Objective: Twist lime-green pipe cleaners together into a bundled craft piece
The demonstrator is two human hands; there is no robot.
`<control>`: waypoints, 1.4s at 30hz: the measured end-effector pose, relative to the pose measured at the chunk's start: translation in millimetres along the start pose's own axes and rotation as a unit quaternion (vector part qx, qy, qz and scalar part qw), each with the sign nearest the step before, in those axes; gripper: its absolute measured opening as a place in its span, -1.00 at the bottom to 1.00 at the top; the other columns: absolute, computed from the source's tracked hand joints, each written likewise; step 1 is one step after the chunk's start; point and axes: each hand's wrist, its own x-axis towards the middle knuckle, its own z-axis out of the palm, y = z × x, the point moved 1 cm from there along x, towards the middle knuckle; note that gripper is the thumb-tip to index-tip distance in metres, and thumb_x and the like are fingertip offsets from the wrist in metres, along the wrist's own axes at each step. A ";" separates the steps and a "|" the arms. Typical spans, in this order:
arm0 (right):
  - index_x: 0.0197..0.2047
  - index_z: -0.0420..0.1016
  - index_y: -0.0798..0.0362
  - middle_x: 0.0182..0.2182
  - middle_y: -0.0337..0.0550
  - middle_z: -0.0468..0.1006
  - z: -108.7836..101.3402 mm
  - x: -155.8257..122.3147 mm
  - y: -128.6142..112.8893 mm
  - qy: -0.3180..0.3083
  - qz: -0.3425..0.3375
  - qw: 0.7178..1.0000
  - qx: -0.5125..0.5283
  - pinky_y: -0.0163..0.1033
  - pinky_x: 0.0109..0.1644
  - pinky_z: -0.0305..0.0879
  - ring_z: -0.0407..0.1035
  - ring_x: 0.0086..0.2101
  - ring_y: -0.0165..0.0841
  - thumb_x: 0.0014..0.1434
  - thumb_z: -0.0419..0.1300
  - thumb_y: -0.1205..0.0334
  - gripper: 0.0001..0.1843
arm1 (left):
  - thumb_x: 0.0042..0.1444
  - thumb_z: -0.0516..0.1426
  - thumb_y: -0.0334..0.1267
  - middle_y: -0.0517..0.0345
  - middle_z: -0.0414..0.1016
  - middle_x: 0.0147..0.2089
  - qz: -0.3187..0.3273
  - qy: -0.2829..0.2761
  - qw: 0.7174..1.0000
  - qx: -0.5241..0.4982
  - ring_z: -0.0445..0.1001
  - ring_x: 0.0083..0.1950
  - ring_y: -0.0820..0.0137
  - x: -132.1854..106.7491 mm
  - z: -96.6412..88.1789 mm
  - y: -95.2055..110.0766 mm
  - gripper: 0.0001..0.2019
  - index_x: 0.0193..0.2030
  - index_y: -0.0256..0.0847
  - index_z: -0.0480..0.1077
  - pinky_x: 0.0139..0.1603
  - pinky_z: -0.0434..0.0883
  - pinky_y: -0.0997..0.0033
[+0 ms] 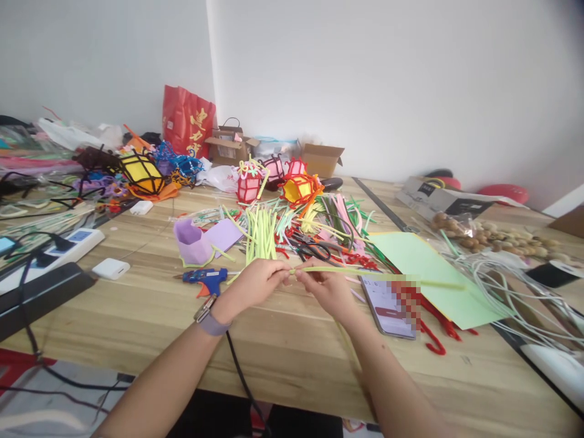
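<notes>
Above the table's near middle, my left hand [262, 283] and my right hand [323, 286] nearly meet, each pinching a yellow-green pipe cleaner [365, 272]. Its long end stretches to the right past a phone [387, 307]. Another yellow-green strand hangs below my right hand. Just beyond my fingers lies a bundle of yellow-green pipe cleaners [261, 228]. A blue glue gun [207, 280] rests left of my left hand, beside a purple foam cup shape [191, 243] with a yellow-green lower edge. The exact join between my fingertips is too small to make out.
Several small lanterns [298, 190] and mixed pipe cleaners crowd the table's back middle. Green sheets [433, 274] and coiled white cable [511, 292] are on the right. A power strip [68, 252], a white case [111, 268] and black cords lie left. A red bag [187, 121] stands behind.
</notes>
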 end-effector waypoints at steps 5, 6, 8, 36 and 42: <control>-0.60 0.37 0.04 -0.79 -0.34 0.24 2.6 0.6 4.8 -0.010 0.120 0.992 0.047 -0.36 -0.63 -0.05 0.07 -0.72 -0.51 0.01 0.20 0.01 -0.69 | 0.23 0.01 -0.35 0.13 0.57 -0.28 0.027 0.066 0.986 0.150 0.47 -0.24 0.34 -2.3 3.5 1.7 -0.80 -0.28 -0.21 0.47 -0.16 0.26 0.35; -0.62 0.34 0.04 -0.82 -0.37 0.19 4.0 0.6 6.3 -0.022 0.170 0.981 0.093 -0.37 -0.65 -0.09 0.02 -0.75 -0.52 0.00 0.18 -0.01 -0.67 | 0.23 0.00 -0.36 0.11 0.56 -0.28 0.045 0.081 0.976 0.198 0.46 -0.23 0.32 -3.4 5.5 3.5 -0.80 -0.27 -0.21 0.46 -0.13 0.24 0.30; -0.64 0.28 0.02 -0.86 -0.43 0.07 7.0 0.3 8.8 -0.058 0.262 0.946 0.182 -0.37 -0.69 -0.17 -0.10 -0.78 -0.55 -0.02 0.15 -0.05 -0.64 | 0.24 -0.03 -0.38 0.07 0.54 -0.29 0.082 0.101 0.955 0.267 0.44 -0.21 0.29 -5.4 9.1 6.9 -0.78 -0.26 -0.23 0.44 -0.09 0.22 0.24; -0.49 0.39 0.05 -0.59 -0.29 0.41 -4.4 -1.0 -1.0 -0.046 0.097 0.989 0.098 -0.39 -0.59 0.04 0.14 -0.65 -0.53 0.03 0.22 0.05 -0.76 | 0.28 -0.07 -0.32 0.10 0.54 -0.24 0.040 0.031 0.999 0.012 0.45 -0.18 0.38 -0.6 1.1 2.1 -0.73 -0.25 -0.23 0.45 -0.16 0.33 0.41; -0.39 0.55 0.01 -0.46 -0.17 0.55 -13.2 -1.2 -4.2 -0.052 -0.059 0.992 -0.101 -0.29 -0.34 0.21 0.37 -0.41 -0.36 0.09 0.19 0.15 -0.84 | 0.20 0.02 -0.26 0.20 0.52 -0.38 -0.041 -0.051 0.994 -0.084 0.44 -0.33 0.43 0.9 -0.9 -1.2 -0.75 -0.40 -0.23 0.47 -0.31 0.29 0.50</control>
